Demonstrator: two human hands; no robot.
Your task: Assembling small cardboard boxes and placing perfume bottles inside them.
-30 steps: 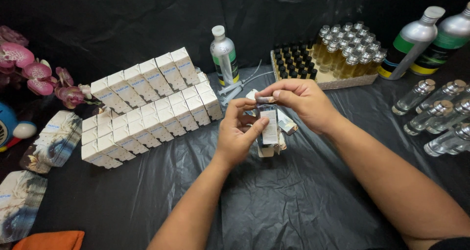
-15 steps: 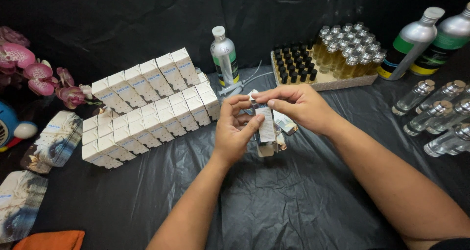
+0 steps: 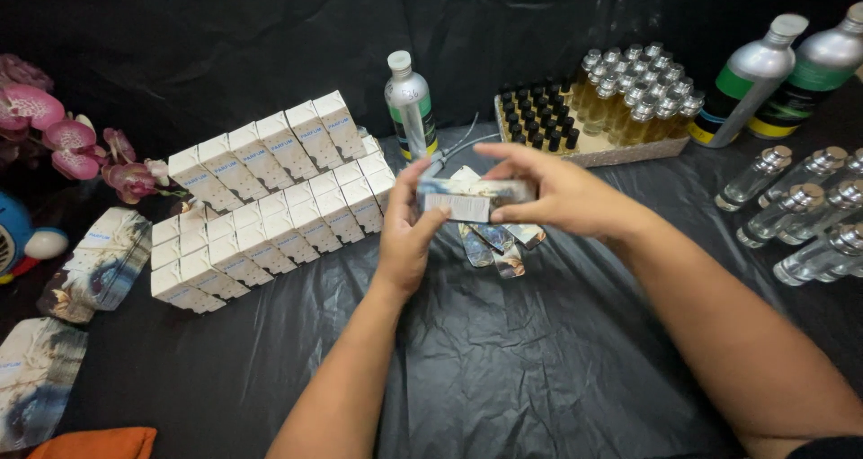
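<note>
A small printed carton (image 3: 475,200) lies on its side in the air above the black sheet (image 3: 503,351), held between both hands. The left hand (image 3: 409,234) cups its near end, fingers curled up around it; the right hand (image 3: 557,189) pinches the far end between thumb and fingertips. Whether a flap is open at either end I cannot tell, since the fingers cover both ends.

Held only by its ends, the carton could buckle or crease if the pinch tightens, and anything loose inside might slide out of an unclosed end. Directly beneath it lies a small heap of flat printed carton blanks (image 3: 499,243); a dropped carton would scatter them.

Just left stand the rows of finished white boxes (image 3: 270,198), packed close and leaning; a nudge from the left elbow or wrist could topple a row. Behind the hands a plastic bottle (image 3: 409,108) and a tray of small filled vials (image 3: 593,108) stand near enough that a careless reach forward might knock them over. Clear glass bottles (image 3: 800,207) lie to the right, free to roll.
</note>
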